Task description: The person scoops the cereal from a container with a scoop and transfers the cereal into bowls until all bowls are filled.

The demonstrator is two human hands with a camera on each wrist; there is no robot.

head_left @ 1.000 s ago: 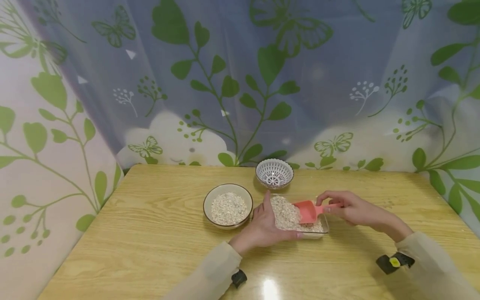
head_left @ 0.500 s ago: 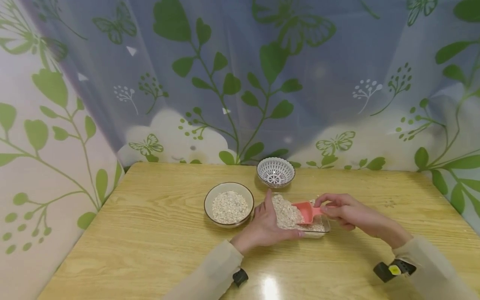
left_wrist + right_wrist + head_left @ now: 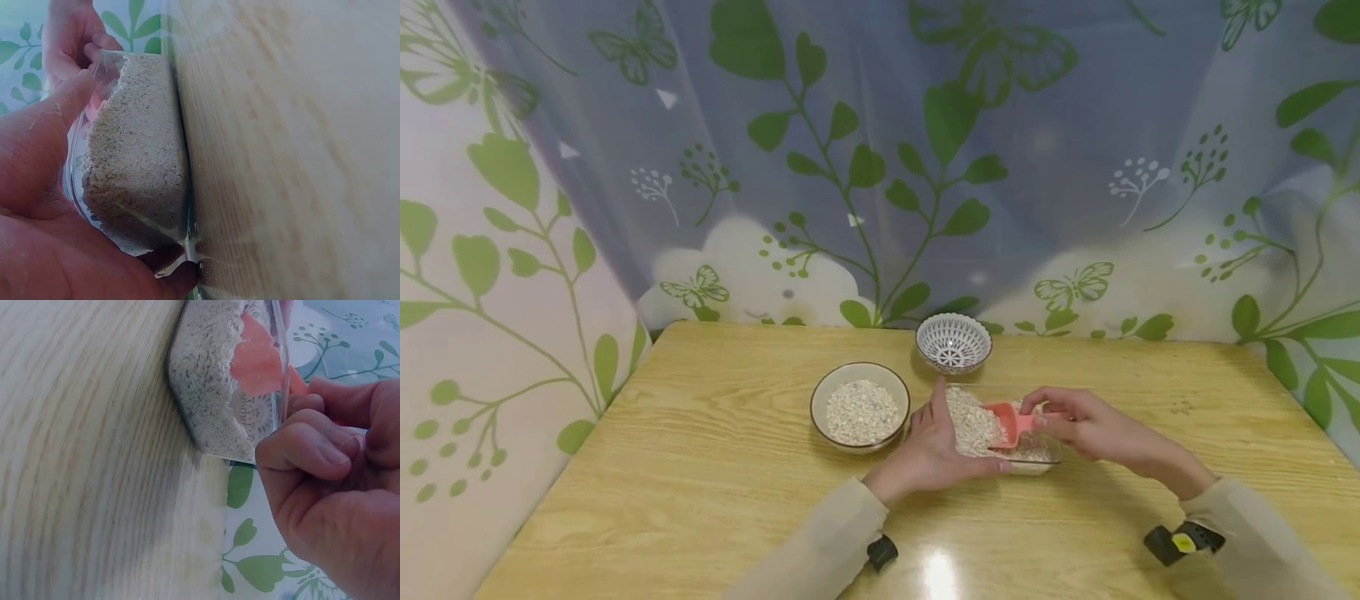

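A clear rectangular glass container [image 3: 1033, 468] with rolled oats [image 3: 973, 425] in it stands on the table. My left hand [image 3: 928, 454] holds its left end, thumb along the near side and fingers round the far corner. In the left wrist view the oats [image 3: 140, 144] show banked up through the glass wall. My right hand [image 3: 1086, 421] pinches the handle of a pink scoop [image 3: 1006, 423], whose blade is partly sunk in the oats. Seen from the right wrist, the scoop [image 3: 256, 359] lies behind the glass wall, with oats hiding its front edge.
Left of the container stands a cream bowl with a dark rim [image 3: 822, 425], holding oats. A smaller black-and-white patterned bowl [image 3: 953, 342] sits behind, near the table's [image 3: 700, 450] back edge. A leaf-printed curtain [image 3: 880, 167] hangs behind the table.
My right hand has moved a little left, pushing the scoop further into the oats, and its blade has tipped. The left hand keeps its hold on the container.
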